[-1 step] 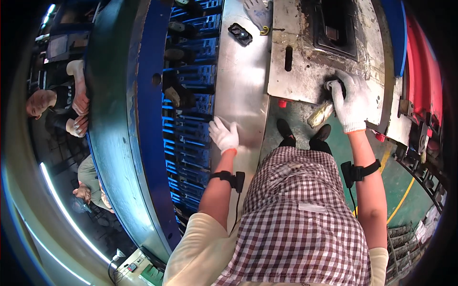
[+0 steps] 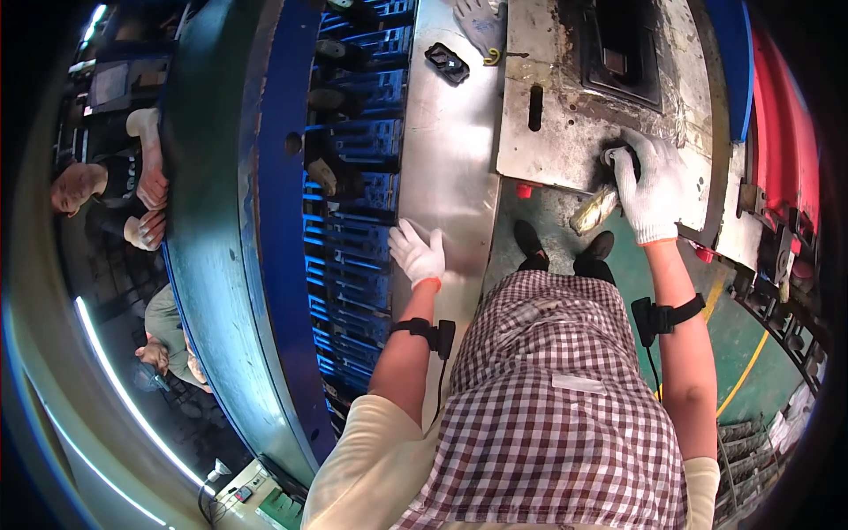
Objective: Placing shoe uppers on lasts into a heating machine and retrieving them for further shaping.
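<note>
My left hand, in a white knit glove, lies with fingers spread on a bare metal ledge. Its fingertips reach the edge beside the row of blue slotted racks. At the right, my gloved right hand is closed over the near edge of a stained metal plate. Its fingers curl round a dark thing that they mostly hide. Just left of that hand, a yellowish, wrapped-looking piece sticks out past the plate's edge; whether it joins the dark thing I cannot tell.
Up the ledge lie a small black case and a grey glove. A framed dark opening sits in the plate. Beyond the racks runs a long green surface, with two people on its far side. Red machinery stands at the right.
</note>
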{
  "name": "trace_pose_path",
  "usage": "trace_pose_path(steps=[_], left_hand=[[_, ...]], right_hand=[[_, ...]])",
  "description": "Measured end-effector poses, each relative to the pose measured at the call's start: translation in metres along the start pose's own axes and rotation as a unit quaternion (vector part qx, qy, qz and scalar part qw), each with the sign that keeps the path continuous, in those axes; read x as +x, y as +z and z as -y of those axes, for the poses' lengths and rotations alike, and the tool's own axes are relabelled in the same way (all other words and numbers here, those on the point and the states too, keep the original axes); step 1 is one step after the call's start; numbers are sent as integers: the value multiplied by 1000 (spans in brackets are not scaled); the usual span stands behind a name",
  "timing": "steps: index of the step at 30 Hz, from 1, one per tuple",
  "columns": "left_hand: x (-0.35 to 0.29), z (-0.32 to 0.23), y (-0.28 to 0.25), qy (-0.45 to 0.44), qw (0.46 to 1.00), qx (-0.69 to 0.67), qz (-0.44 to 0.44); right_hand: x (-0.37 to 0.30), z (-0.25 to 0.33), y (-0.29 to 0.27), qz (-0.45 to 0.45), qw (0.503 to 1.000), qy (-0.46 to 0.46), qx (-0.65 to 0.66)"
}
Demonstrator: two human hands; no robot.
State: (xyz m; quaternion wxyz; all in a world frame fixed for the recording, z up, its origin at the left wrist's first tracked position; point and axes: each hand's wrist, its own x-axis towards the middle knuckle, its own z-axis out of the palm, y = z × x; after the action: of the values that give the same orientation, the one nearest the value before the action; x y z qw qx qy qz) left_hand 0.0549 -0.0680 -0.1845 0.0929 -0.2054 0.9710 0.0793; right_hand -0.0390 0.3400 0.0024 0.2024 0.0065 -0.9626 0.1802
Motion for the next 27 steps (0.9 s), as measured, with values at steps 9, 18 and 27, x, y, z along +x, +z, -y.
trace_pose_path(steps=[9,18,27], left_hand=[[7,-14,-45,-24,984,48,167],[21,-27,-53,-85,960,132,231],[39,-41,-53,-96,937,163,295]], right_hand=[[2,-2,3,7,1000,14,-8],[3,-2,7,-8,999,22,32],[-3,-7,10,-40,999,8,18]])
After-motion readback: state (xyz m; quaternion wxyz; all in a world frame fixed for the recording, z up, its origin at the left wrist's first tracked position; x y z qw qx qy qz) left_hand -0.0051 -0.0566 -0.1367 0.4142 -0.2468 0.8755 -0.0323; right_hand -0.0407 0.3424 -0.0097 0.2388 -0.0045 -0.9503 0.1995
